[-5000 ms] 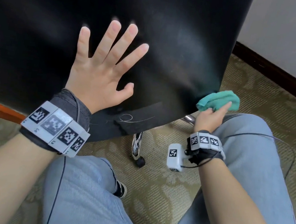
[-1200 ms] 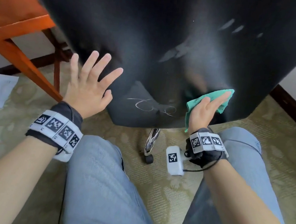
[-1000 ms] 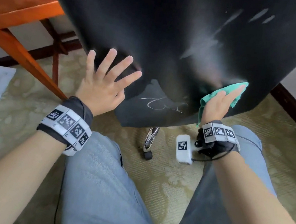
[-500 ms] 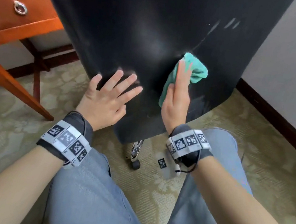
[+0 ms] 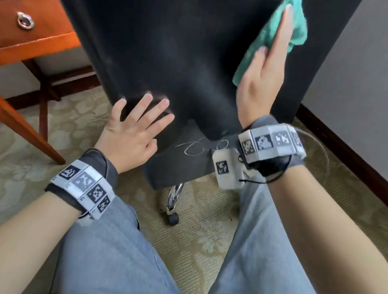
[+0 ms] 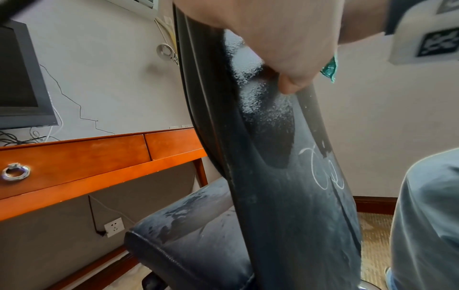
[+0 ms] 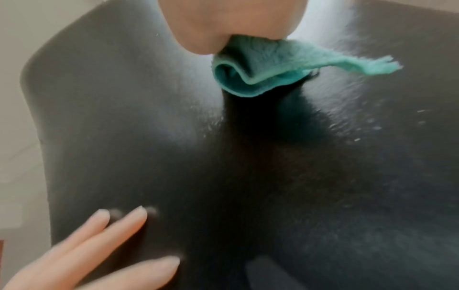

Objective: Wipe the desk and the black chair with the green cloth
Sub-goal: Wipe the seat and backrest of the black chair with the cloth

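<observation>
The black chair stands with its back towards me, white scribbles low on it. My right hand lies flat with straight fingers on the green cloth and presses it against the upper right of the chair back. The cloth bunches out under that palm in the right wrist view. My left hand rests open on the lower left of the chair back, fingers spread; its fingers show in the right wrist view. The wooden desk stands at the left; its drawer front shows behind the chair seat.
A grey wall with a dark skirting board runs close on the right. The chair's chrome leg and castor stand on patterned carpet between my knees. A desk leg slants at the left. A monitor and cables sit on the desk.
My right hand has slid the cloth up the chair back, from its lower right edge to the upper right. My left hand has stayed low on the left of the back.
</observation>
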